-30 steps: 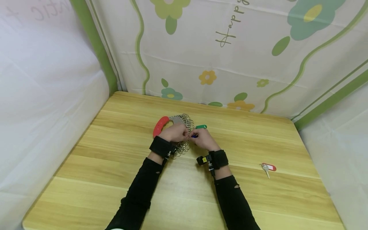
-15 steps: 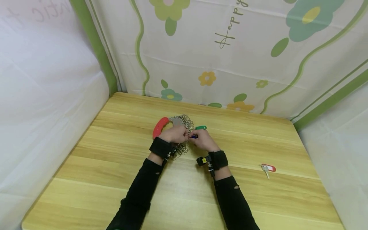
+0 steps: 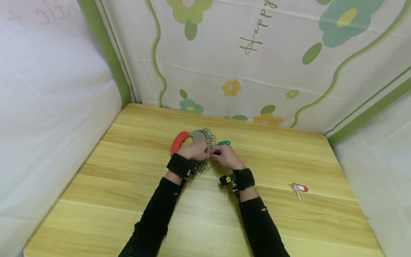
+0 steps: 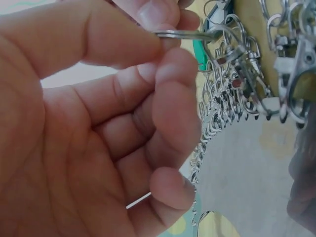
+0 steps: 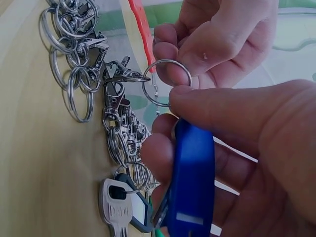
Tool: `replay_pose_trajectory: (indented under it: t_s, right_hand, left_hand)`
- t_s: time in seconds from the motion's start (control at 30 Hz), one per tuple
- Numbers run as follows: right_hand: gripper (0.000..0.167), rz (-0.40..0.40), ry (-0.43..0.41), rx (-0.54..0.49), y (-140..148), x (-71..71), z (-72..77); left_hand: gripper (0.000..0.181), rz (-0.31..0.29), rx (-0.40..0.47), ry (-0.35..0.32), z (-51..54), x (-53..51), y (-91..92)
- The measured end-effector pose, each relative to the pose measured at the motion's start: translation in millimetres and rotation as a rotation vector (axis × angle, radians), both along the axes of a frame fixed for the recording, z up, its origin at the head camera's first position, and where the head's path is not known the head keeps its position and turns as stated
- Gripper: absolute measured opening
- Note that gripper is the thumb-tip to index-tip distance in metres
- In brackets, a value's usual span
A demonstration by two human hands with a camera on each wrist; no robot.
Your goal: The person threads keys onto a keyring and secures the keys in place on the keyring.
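Observation:
My left hand [image 3: 196, 150] pinches a steel split ring [image 5: 167, 60] between thumb and index finger. In the left wrist view its other fingers are curled and hold nothing. My right hand [image 3: 227, 156] holds a blue key tag [image 5: 193, 173], its thumb tip against the same ring. A metal edge, perhaps a key, shows beside the tag. The ring meets a snap hook [image 5: 126, 76] on a key holder: a curved metal plate [image 4: 242, 163] with a red handle [image 3: 178, 142] and several hooks and rings around its edge. My left hand covers part of the plate.
A silver key [image 5: 116, 202] and a dark-framed tag [image 5: 136, 200] hang by the holder's rings. A green tag [image 3: 224, 142] lies just beyond my right hand. Farther right on the wooden table [image 3: 128, 214] lies a key [image 3: 297, 192] with a red tag [image 3: 301, 187].
Both hands stay almost in the same place, with very small finger movements at the ring. The holder and the red-tagged key look unmoved; the view shifts slightly.

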State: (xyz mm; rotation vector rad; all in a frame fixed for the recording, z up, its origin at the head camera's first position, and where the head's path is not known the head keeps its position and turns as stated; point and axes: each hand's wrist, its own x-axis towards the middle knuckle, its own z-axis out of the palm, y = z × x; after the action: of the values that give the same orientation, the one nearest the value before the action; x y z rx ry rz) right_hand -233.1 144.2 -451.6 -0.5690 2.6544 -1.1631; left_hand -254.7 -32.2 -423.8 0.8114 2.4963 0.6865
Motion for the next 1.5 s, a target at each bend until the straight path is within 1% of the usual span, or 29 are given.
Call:
replay_pose_trajectory:
  t_s: [0.23, 0.4, 0.47, 0.6, 0.67, 0.8, 0.9, 1.03, 1.17, 1.37, 1.5]
  right_hand:
    - [0.007, 0.034, -0.007, 0.007, 0.0, 0.3, 1.5]
    - [0.009, 0.036, -0.006, -0.003, 0.2, 0.7, 3.6]
    - [0.015, 0.031, -0.016, -0.016, 0.8, 0.7, 4.0]
    - [0.032, 0.022, -0.054, -0.044, 1.8, 1.0, 5.7]
    - [0.035, 0.023, -0.068, -0.047, 1.7, 1.6, 7.3]
    - [0.024, 0.030, -0.062, -0.028, 0.0, 3.0, 10.0]
    - [0.014, 0.030, -0.053, -0.023, -1.8, 3.8, 10.5]
    - [0.013, 0.024, -0.021, -0.024, -4.1, 4.0, 10.3]
    - [0.013, 0.014, 0.030, -0.017, -5.3, 2.7, 8.2]
    - [0.014, -0.053, 0.025, -0.057, -6.3, 4.7, 10.9]
    - [0.012, -0.044, 0.033, -0.042, -7.6, 3.6, 9.3]
  left_hand:
    - [0.033, 0.030, 0.004, -0.046, -1.0, 0.2, -0.9]
    - [0.031, 0.063, 0.031, -0.065, -0.8, 0.4, -1.9]
    - [0.030, 0.064, 0.037, -0.053, -0.1, 0.5, -1.7]
    - [0.032, 0.052, 0.029, -0.004, 1.8, 0.7, -0.7]
    - [0.034, 0.056, 0.020, 0.014, 2.6, 0.8, -0.2]
    - [0.036, 0.085, 0.007, 0.013, 2.9, 0.9, 0.8]
    - [0.035, 0.087, -0.005, 0.027, 2.8, 1.1, 1.1]
    - [0.034, 0.083, -0.012, 0.057, 3.2, 0.8, 1.3]
    - [0.035, 0.095, -0.008, 0.066, 3.9, 0.4, 1.9]
    - [0.035, 0.106, 0.003, 0.085, 5.8, 1.6, 2.0]
    - [0.034, 0.106, 0.002, 0.094, 7.0, 2.5, 2.3]
